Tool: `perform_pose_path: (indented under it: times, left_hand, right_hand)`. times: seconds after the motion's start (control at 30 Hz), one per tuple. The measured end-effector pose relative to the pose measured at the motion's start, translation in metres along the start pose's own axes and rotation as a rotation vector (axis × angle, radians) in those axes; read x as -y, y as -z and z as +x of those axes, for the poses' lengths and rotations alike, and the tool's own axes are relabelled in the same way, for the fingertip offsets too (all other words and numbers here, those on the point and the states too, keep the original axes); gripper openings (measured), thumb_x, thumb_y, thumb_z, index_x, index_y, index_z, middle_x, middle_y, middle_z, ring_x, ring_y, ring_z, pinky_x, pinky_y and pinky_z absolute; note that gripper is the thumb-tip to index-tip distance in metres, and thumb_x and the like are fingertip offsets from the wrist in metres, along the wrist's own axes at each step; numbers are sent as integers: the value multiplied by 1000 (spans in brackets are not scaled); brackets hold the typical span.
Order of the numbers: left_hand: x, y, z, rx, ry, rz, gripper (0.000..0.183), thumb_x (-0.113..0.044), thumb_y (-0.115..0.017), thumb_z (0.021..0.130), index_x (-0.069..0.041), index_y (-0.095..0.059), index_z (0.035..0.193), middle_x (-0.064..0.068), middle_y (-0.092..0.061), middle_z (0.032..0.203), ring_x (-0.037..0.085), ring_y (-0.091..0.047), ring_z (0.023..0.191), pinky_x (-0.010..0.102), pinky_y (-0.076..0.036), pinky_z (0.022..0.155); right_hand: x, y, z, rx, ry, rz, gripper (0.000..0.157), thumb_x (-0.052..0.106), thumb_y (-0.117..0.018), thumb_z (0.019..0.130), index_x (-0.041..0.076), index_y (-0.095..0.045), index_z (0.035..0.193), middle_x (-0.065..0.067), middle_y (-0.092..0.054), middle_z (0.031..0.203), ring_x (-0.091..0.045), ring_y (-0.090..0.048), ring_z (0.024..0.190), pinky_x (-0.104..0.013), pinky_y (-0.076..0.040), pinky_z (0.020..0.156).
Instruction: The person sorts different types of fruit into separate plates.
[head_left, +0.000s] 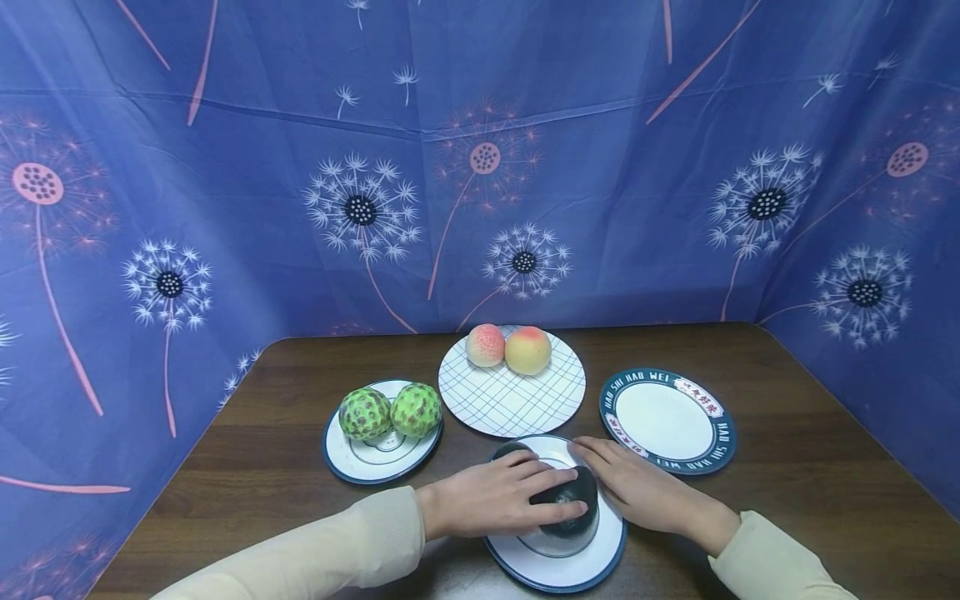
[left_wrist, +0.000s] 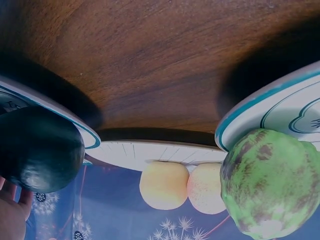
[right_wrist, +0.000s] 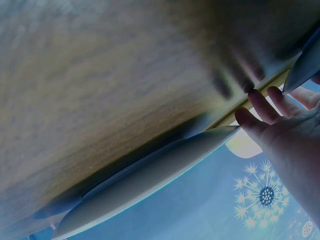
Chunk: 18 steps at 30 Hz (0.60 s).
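Observation:
In the head view my left hand (head_left: 498, 497) lies palm down, its fingers over a smooth dark green avocado (head_left: 581, 492) on the nearest blue-rimmed plate (head_left: 555, 575). The left thumb is hidden. Behind those fingers, another dark fruit (head_left: 512, 450) is partly covered. The dark avocado (left_wrist: 42, 150) is large in the left wrist view, with fingertips against it. My right hand (head_left: 648, 492) rests at the plate's right edge, fingers stretched towards the far side. In the right wrist view the right hand's fingers (right_wrist: 262, 107) look extended beside a plate rim.
Two green custard apples (head_left: 390, 412) sit on a small plate (head_left: 341, 458) at left. A checked plate (head_left: 510, 408) behind holds two peaches (head_left: 528, 350). A green-rimmed plate (head_left: 667, 421) stands beyond my right hand. A blue dandelion-print cloth (head_left: 600, 167) hangs behind the brown table (head_left: 810, 467).

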<state>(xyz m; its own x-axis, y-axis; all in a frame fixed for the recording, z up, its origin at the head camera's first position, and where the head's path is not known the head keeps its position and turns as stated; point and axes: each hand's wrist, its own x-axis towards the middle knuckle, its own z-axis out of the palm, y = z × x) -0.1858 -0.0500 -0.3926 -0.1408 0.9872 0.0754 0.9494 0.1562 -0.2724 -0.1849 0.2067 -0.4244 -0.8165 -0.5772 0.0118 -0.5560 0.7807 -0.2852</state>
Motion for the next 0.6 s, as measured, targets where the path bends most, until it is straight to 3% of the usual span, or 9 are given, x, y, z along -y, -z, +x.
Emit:
perform_pose_path:
  times: [0.6]
  left_hand:
    - [1,0,3,-28,15,59,61,-45,-53,88,-26,-27,141,3,-31,145,12,-38,129,32,-30,107]
  right_hand:
    - [-1,-1,1,-6,2,0,51,29,-50,93,17,-36,140,-2,-40,142,-23,-39,130,-44,-38,100]
